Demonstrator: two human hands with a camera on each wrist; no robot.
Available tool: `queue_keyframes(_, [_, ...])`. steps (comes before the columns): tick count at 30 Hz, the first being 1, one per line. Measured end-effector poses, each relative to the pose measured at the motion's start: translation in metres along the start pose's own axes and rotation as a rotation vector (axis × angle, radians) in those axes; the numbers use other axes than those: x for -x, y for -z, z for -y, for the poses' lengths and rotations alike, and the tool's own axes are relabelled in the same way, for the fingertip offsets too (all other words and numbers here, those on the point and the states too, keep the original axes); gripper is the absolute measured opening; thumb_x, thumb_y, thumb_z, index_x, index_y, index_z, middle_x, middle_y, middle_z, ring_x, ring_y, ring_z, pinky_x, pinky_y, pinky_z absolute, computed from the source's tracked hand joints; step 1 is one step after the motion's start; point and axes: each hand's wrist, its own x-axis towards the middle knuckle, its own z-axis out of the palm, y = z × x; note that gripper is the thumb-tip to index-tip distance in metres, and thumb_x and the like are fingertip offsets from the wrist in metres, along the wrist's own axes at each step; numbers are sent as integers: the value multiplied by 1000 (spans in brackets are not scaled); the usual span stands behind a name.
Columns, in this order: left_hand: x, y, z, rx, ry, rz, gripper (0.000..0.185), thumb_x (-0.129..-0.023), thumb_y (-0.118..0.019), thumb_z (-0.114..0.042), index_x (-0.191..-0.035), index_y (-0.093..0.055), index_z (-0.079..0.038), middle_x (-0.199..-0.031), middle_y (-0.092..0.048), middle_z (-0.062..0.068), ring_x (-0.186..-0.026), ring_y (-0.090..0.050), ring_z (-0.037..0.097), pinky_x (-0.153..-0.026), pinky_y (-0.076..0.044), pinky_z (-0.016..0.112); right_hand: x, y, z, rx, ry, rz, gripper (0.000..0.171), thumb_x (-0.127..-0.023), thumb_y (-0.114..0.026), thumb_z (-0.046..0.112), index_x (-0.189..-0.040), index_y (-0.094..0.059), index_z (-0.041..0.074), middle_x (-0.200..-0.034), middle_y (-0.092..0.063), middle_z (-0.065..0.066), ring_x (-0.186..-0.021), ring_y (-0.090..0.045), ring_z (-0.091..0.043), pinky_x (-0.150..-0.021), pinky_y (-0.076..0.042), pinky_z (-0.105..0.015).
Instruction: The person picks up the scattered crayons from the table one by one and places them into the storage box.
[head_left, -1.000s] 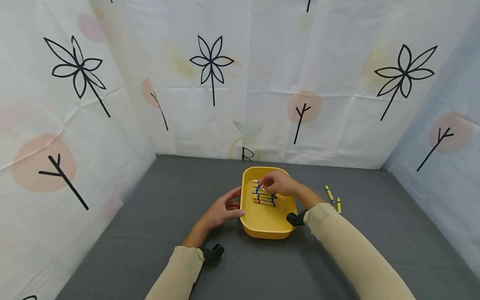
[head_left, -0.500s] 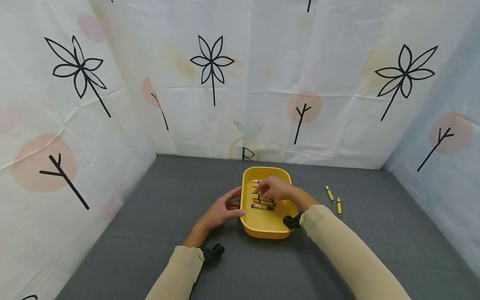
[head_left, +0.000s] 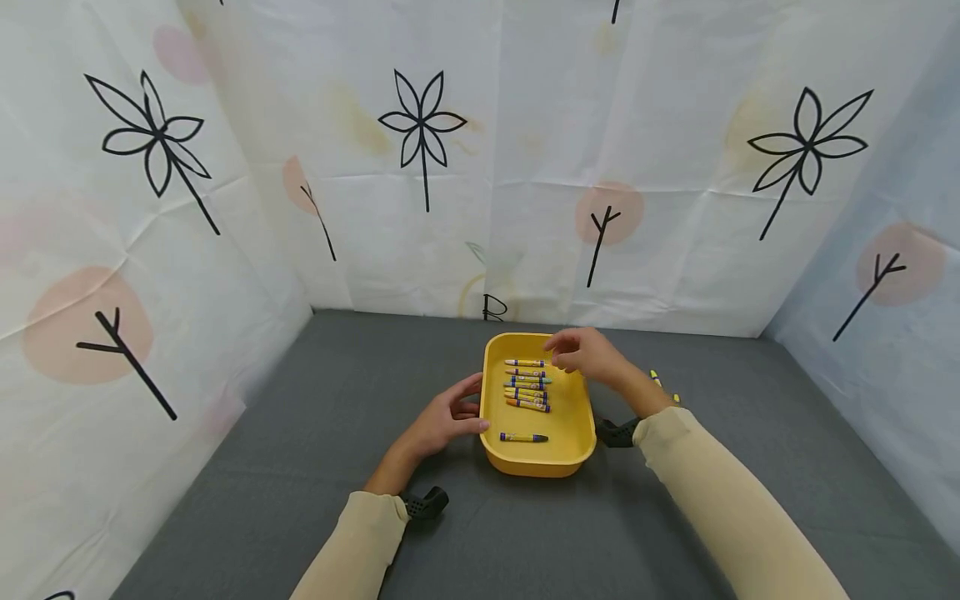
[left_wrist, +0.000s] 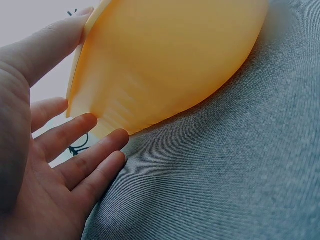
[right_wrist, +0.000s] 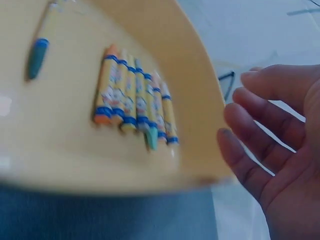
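On the grey cloth (head_left: 300, 467) in front of me sits a yellow tray (head_left: 570, 417), and both hands are at it. My left hand (head_left: 444, 421) rests against the tray's left wall, thumb on the rim and the other fingers (left_wrist: 85, 150) straight and spread beside the wall, as the left wrist view shows; it grips nothing tightly, only steadies the tray.

My right hand (head_left: 583, 352) hovers above the tray's far right corner, clear of the contents. In the right wrist view its fingers (right_wrist: 260, 135) are loosely bent and apart, with nothing between them. The hand is empty.

Inside the tray, a row of crayons (head_left: 527, 383) lies side by side in the far half, each crosswise to the tray's length, touching or nearly touching one another. The right wrist view shows them with yellow and blue wrappers and tips of different colours (right_wrist: 135, 97), though that view is blurred. One single crayon (head_left: 523, 437) lies apart from the row, near the tray's close wall, also crosswise.

Behind my right wrist, on the cloth, the ends of loose crayons (head_left: 656, 377) peek out, mostly hidden by the arm. Printed white sheets (head_left: 420, 142) with flower and tree shapes wall in the space.
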Motion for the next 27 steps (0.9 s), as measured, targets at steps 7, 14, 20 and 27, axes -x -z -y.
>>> queue_keyframes(7, [0,0,-1,-6,-3,2,78,-90,-67,-3,-154,-22,0,-151,-30,27,-124,-49,44,-99,-44,45,19,22,-21,-112,-22,-147,28,-96,-61,6,-121,-61,-5,-107,-63,-20,-91,-60,-35,-80,-54,-41])
queue_keyframes(14, [0,0,-1,-15,2,-4,77,-90,-66,-1,-154,-23,-1,-151,-31,26,-123,-50,42,-98,-45,44,42,40,-47,-97,7,-274,28,-94,-64,7,-119,-61,-6,-101,-62,-23,-87,-60,-40,-76,-55,-37])
queue_keyframes(20, [0,1,-2,-17,4,-3,78,-90,-67,-2,-154,-22,-1,-152,-30,26,-123,-51,41,-99,-44,45,55,49,-66,-46,-30,-317,30,-96,-62,7,-122,-60,-6,-106,-62,-23,-95,-61,-43,-81,-53,-49])
queue_keyframes(27, [0,0,-2,-20,8,1,78,-90,-68,-5,-154,-23,-1,-151,-32,26,-124,-50,41,-99,-44,44,63,57,-80,73,-83,-321,30,-94,-63,7,-121,-60,-6,-104,-61,-22,-90,-60,-36,-72,-53,-45])
